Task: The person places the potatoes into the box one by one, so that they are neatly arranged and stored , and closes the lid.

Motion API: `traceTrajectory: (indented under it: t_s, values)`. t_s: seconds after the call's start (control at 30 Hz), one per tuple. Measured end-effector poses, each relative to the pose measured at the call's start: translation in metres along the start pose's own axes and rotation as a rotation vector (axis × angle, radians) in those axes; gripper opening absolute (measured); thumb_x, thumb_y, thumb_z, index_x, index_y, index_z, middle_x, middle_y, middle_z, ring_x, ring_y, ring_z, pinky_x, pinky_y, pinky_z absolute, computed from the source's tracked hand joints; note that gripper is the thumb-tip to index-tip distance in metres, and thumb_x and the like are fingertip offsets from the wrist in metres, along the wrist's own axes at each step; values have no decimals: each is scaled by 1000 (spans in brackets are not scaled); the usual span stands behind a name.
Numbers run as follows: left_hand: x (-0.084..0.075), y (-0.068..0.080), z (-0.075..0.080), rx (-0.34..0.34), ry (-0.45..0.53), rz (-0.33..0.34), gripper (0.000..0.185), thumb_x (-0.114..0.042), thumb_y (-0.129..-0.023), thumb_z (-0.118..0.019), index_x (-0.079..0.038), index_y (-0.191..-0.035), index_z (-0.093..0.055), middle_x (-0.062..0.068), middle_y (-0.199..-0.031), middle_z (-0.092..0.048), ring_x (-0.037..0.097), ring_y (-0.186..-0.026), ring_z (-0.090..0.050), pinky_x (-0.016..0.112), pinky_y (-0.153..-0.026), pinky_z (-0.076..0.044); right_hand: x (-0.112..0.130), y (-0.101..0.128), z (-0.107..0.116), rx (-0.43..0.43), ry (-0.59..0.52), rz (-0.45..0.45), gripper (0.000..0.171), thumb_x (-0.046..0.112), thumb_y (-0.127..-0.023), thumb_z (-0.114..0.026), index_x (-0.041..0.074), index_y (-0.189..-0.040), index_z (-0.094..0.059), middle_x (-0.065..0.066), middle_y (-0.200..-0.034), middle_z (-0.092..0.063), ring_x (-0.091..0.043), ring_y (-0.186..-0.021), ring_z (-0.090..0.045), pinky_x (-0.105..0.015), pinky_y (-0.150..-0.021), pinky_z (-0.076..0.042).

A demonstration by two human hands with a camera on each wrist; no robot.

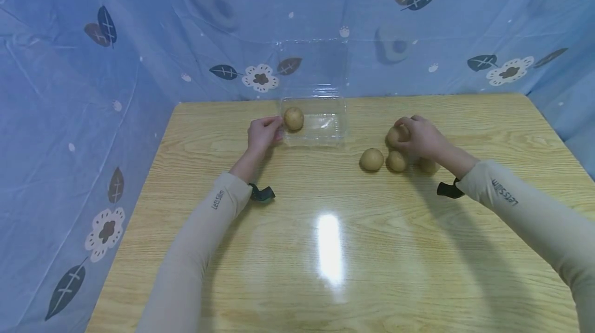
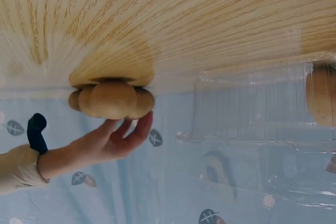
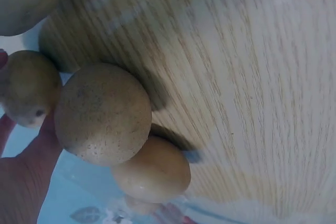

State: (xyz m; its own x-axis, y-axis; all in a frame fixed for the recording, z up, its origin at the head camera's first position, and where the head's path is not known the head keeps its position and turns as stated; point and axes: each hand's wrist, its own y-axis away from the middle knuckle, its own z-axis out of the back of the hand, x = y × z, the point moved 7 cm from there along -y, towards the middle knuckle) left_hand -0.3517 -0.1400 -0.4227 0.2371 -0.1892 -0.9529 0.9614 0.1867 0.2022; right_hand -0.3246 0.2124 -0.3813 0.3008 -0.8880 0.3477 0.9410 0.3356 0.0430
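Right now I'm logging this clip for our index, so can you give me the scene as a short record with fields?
surface: wooden table
container: clear plastic box, lid open, one potato inside
left hand: fingers at the box's left wall
right hand: grips a potato from the group
loose potatoes: at least three on the table, nearest
backdrop: blue cloth with leaf and flower print

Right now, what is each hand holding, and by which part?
The right hand grips a potato from above, fingers curled over its top. The left hand touches the clear box at its left wall.
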Motion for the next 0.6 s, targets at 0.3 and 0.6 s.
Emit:
traceTrajectory:
  t_s: [0.3, 0.6]
  values:
    - [1, -2, -1, -9, -11, 11, 33, -31, -89, -59, -9, -112, -65, 9, -105, -65, 15, -77, -62, 26, -70, -57, -6, -3, -4, 21, -44, -53, 52, 22, -80, -67, 0, -123, -47, -32, -117, -47, -47, -106, -43, -60, -75, -45]
    - [0, -2, 0, -27, -29, 4, 32, -30, -89, -59, -9, -111, -65, 12, -102, -66, 19, -78, -64, 27, -69, -58, 0, -7, 10, -109, -85, 37, 47, 14, -77, -70, -8, -114, -53, -32, -107, -55, -45, -100, -49, -56, -85, -42]
